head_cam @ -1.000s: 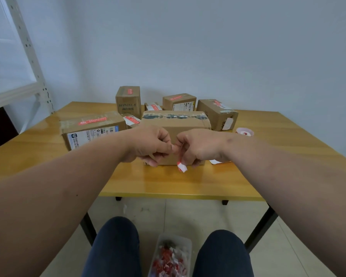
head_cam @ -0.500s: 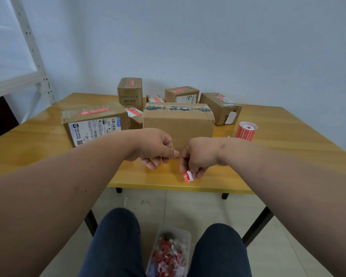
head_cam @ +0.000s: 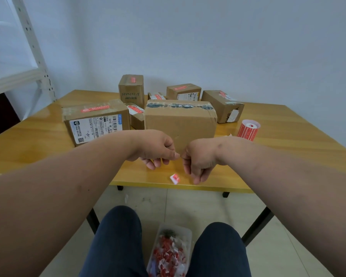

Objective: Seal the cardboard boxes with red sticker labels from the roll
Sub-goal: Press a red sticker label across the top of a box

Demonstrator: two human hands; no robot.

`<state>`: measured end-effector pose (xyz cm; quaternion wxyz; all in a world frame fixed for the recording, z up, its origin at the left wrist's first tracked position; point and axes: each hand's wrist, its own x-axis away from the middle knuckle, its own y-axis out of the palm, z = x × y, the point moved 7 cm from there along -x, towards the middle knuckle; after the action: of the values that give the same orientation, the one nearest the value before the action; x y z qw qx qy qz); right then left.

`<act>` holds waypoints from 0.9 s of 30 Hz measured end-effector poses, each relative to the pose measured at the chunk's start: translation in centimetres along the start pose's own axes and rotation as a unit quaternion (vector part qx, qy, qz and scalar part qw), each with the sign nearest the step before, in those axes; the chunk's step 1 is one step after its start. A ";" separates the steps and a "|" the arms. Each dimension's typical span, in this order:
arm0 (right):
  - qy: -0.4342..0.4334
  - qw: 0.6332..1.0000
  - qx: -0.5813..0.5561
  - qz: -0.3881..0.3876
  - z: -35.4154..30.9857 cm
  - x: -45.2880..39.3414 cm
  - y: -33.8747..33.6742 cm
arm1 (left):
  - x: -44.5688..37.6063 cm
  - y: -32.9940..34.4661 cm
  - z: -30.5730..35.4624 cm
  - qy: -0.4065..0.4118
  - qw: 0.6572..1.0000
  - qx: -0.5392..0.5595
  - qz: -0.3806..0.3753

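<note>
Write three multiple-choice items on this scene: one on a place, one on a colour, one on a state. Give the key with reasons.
1. Where does the sticker roll stand?
A. On the white shelf
B. On the table, right of the large front box
C. On top of a box

2. What colours are the scraps in the floor tray?
A. Blue and yellow
B. Green only
C. Red and white

3. How does the top of the large front box look?
A. Dark tape along it, no red label in view
B. Flaps standing open
C. Covered by a white shipping label

Key: 1 B, the roll stands upright on the wood just right of that box. 2 C, the tray holds a red and white heap. 3 A, the top is shut, with only a dark strip along it.
</note>
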<state>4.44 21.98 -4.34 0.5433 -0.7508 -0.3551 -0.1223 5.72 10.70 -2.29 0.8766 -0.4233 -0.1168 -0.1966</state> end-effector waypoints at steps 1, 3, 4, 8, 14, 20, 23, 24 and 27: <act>0.000 1.000 0.001 0.000 0.0 0.0 0.0 | 0.0 0.0 0.0 0.000 1.000 0.000 -0.001; 0.000 1.000 0.003 -0.001 0.0 -0.1 0.0 | -0.1 0.0 -0.1 0.000 1.000 -0.001 -0.002; 0.000 1.000 0.003 -0.001 -0.1 -0.1 0.0 | -0.1 0.0 -0.1 0.001 1.000 0.000 -0.002; 0.000 1.000 -0.006 0.004 0.0 -0.1 -0.4 | -0.3 -0.3 -0.4 -0.005 1.000 0.005 0.000; -0.010 1.000 -0.012 -0.005 -0.6 -0.3 -0.5 | -0.6 -0.6 -0.5 -0.011 1.000 0.006 0.004; -0.025 0.999 -0.046 0.015 -0.4 -0.2 -2.4 | -0.4 -1.2 1.1 0.001 0.999 0.015 -0.028; -0.027 0.996 -0.081 0.040 0.5 0.1 -4.1 | -0.5 -2.0 2.6 0.032 0.998 0.029 -0.037; -0.029 0.994 -0.098 0.048 0.8 0.3 -4.8 | -0.5 -2.3 3.2 0.043 0.998 0.035 -0.036; -0.039 0.986 -0.145 0.072 1.8 1.2 -6.9 | -1.0 -3.5 5.1 0.072 0.996 0.043 -0.005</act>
<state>0.27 25.21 0.68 0.4216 -0.8495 -0.2996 -0.1037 3.06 12.96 2.94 0.8993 -0.3692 -0.0643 -0.2255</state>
